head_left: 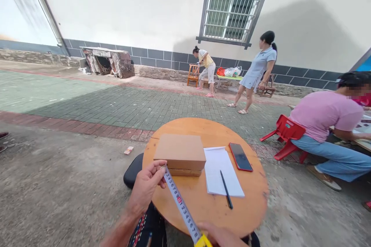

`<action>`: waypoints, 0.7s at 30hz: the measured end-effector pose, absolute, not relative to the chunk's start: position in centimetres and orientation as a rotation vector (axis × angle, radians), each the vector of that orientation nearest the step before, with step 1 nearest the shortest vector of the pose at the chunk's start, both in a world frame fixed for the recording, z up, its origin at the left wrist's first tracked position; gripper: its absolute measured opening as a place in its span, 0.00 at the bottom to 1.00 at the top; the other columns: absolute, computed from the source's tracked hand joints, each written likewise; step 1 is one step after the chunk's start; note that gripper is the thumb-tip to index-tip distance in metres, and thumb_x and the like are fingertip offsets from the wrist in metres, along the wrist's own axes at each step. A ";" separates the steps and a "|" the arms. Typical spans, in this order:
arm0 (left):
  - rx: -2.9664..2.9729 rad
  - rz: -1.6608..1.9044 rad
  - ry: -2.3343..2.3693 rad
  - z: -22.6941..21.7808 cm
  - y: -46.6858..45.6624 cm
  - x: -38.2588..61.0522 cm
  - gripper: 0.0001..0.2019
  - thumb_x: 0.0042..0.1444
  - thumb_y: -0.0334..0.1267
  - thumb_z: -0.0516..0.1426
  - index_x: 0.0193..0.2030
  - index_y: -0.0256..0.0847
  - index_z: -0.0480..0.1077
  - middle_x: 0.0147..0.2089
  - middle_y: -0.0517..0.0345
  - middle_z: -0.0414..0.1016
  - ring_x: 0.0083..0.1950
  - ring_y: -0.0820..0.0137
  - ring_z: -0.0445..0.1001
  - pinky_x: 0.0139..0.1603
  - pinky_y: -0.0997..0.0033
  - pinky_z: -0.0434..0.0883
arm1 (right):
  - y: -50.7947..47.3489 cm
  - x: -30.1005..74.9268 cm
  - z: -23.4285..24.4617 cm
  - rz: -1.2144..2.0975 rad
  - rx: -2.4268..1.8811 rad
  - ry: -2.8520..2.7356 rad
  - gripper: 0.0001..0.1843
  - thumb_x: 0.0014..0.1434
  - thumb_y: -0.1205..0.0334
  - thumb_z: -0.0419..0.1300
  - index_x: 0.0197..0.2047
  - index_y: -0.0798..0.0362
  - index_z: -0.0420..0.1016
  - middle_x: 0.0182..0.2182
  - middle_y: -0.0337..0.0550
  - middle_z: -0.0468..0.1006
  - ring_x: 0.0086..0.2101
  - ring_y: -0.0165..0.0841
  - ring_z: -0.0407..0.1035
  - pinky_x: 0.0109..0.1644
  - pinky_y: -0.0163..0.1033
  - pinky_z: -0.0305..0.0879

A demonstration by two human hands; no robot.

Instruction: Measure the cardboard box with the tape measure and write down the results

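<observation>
My left hand (146, 185) pinches the free end of a tape measure (182, 203) beside the near left corner of a brown cardboard box (180, 148). The numbered blade runs down and to the right to its yellow case at the bottom edge of the view. My right hand (222, 235) is at that case, partly cut off by the frame, its fingers closed round it. White paper (222, 171) lies right of the box, with a black pen (226, 189) on it. A phone with a red edge (240, 157) rests farther right.
The round wooden table (255, 204) stands before my knees. To the right, a person in pink (324, 115) sits on a red plastic chair (285, 135). Two people stand farther back, near a barred window (234, 5). A small packet (129, 150) lies on the concrete.
</observation>
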State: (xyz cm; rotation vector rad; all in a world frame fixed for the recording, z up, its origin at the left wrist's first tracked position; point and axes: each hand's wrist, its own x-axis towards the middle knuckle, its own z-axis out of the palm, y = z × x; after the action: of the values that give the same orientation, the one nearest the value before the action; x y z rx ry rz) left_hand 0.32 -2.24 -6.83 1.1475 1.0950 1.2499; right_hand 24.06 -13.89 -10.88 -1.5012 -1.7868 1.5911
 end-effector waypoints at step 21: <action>1.162 1.105 1.101 -16.0 -10.1 1.8 0.21 0.55 0.56 0.56 0.43 0.42 0.78 0.49 0.49 0.74 0.47 0.61 0.73 0.54 0.64 0.71 | -9.4 22.7 -3.8 0.871 -1.730 -1.873 0.34 0.44 0.60 0.66 0.57 0.47 0.68 0.51 0.44 0.75 0.48 0.43 0.69 0.51 0.43 0.64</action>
State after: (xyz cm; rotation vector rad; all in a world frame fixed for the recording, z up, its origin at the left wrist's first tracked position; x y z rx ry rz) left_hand 1.77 -10.08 -15.97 1.1624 1.1014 1.1051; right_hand 22.66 -9.44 -3.79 -1.7298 -1.8735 0.8710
